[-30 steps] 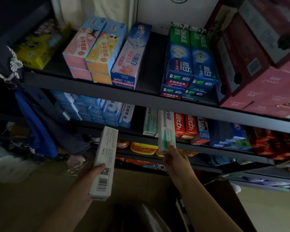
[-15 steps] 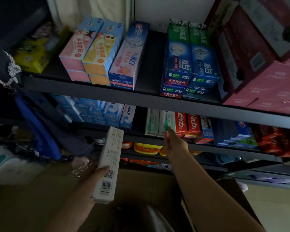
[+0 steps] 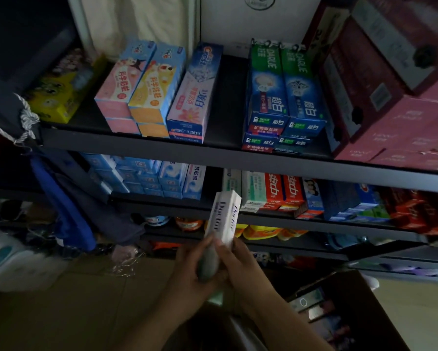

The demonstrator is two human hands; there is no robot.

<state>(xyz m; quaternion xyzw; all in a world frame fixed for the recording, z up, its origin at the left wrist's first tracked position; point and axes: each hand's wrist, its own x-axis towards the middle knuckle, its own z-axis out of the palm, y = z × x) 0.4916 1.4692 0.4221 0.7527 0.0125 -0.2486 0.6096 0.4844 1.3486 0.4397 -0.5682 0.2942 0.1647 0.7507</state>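
Left hand (image 3: 190, 272) and right hand (image 3: 240, 267) together grip a white toothpaste box (image 3: 223, 219) in front of the middle shelf (image 3: 314, 221).

The white toothpaste box is a long, narrow carton held almost upright, its top leaning slightly to the right. Dark purple lettering runs lengthwise along two of its faces. Its lower half sinks into shadow between the palms and looks grey there. The left hand curls round the lower left side and the right hand wraps the lower right side, the fingers of both pressed on the carton. The top end of the box overlaps the shelf's front edge, just left of the green-and-white boxes (image 3: 253, 191) and red boxes (image 3: 283, 191) standing on it.
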